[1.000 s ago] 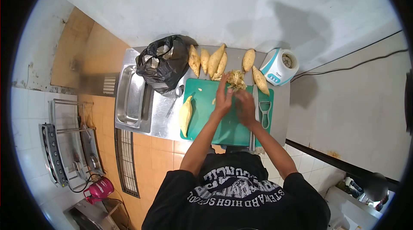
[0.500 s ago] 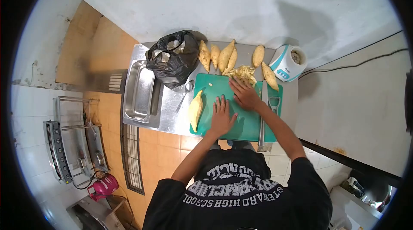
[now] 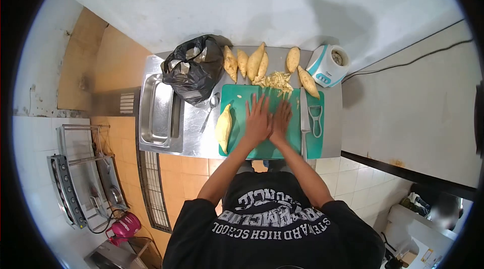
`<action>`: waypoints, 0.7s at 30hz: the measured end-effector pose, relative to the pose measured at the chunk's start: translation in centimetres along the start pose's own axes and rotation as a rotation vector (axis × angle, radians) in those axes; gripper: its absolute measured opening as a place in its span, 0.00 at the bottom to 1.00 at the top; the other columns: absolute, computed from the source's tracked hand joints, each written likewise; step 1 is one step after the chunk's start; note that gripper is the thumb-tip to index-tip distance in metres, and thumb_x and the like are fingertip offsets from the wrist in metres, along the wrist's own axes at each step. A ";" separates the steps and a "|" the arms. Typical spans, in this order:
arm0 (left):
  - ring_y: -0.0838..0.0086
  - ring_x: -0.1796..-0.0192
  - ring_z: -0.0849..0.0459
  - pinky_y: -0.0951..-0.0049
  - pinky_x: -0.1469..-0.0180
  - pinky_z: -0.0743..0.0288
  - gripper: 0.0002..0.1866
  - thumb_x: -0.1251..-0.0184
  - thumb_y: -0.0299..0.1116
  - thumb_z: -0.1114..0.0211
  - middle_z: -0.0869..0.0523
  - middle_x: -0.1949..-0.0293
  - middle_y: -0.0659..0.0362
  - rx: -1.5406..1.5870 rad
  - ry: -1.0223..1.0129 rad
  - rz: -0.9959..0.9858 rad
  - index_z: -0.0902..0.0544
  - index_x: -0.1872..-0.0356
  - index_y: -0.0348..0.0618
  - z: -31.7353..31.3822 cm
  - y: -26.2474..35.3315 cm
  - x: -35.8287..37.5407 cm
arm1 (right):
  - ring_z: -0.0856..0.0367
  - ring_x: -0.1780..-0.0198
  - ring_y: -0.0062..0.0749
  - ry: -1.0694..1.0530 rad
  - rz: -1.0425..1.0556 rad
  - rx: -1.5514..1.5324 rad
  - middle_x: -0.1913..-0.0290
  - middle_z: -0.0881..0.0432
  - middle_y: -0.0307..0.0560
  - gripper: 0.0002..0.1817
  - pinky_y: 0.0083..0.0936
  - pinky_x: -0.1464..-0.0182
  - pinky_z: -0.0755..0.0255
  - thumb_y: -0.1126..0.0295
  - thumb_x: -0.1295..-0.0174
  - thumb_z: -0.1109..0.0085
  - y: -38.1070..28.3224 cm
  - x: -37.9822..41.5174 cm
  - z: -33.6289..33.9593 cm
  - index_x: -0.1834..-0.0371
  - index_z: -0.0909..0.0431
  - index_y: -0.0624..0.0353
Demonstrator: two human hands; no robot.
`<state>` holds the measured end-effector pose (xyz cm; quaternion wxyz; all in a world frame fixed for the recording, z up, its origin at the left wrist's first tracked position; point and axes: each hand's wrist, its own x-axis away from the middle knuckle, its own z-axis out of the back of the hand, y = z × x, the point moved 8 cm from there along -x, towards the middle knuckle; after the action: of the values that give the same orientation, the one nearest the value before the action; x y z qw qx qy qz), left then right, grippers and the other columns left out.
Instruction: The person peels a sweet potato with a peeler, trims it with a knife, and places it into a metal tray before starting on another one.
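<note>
Flat on the green cutting board [image 3: 242,140], my left hand [image 3: 258,122] has its fingers spread and holds nothing. My right hand [image 3: 280,122] lies close beside it, fingers extended, also holding nothing. Above the fingertips is a heap of yellowish chopped pieces [image 3: 276,82] at the board's top edge. A peeled tuber [image 3: 224,129] rests on the board's left side. Right of my right hand lie a knife [image 3: 304,118], blade pointing away from me, and a peeler [image 3: 316,120]. Several unpeeled tubers [image 3: 255,61] are behind the board.
A black plastic bag [image 3: 194,70] stands left of the tubers, near a spoon [image 3: 212,105]. Farther left is a metal sink [image 3: 157,113]. A white and blue appliance [image 3: 325,70] sits at the back right, with a cable running along the wall.
My right hand has moved left and down from beside the chopped heap and now lies next to my left hand. The knife and peeler are now less covered. The view has shifted slightly.
</note>
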<state>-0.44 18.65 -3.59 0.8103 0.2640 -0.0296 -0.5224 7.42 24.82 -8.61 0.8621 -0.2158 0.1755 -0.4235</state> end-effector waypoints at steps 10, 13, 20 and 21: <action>0.53 0.16 0.47 0.37 0.18 0.58 0.38 0.22 0.61 0.51 0.40 0.18 0.54 0.011 -0.382 -0.676 0.37 0.20 0.49 -4.9 4.4 7.1 | 0.35 0.29 0.63 0.158 -0.128 0.100 0.32 0.32 0.65 0.35 0.57 0.27 0.44 0.70 0.34 0.40 5.0 8.5 11.4 0.24 0.39 0.62; 0.53 0.15 0.48 0.36 0.18 0.59 0.39 0.22 0.63 0.52 0.41 0.17 0.57 -0.045 -0.417 -0.655 0.38 0.19 0.52 -5.6 4.2 5.0 | 0.32 0.33 0.63 0.053 -0.202 0.177 0.34 0.30 0.65 0.37 0.56 0.29 0.41 0.74 0.36 0.41 6.9 9.5 10.7 0.23 0.41 0.62; 0.46 0.15 0.53 0.33 0.19 0.62 0.40 0.22 0.59 0.49 0.47 0.16 0.53 -0.190 -0.231 -0.281 0.40 0.19 0.44 -4.9 2.6 -1.2 | 0.29 0.35 0.69 -0.086 -0.213 -0.036 0.31 0.33 0.73 0.39 0.50 0.31 0.35 0.80 0.34 0.48 6.7 8.9 8.8 0.19 0.49 0.68; 0.44 0.15 0.55 0.33 0.19 0.62 0.40 0.22 0.57 0.48 0.47 0.16 0.50 -0.173 -0.205 -0.259 0.40 0.19 0.42 -4.4 2.1 -1.5 | 0.29 0.35 0.69 -0.080 -0.211 -0.041 0.31 0.33 0.73 0.39 0.50 0.31 0.35 0.80 0.34 0.48 6.3 9.6 8.4 0.19 0.49 0.68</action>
<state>2.05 22.35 -6.05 0.7488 0.1404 -0.0328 -0.6469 21.18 22.46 -5.91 0.8146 -0.2673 0.1258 -0.4991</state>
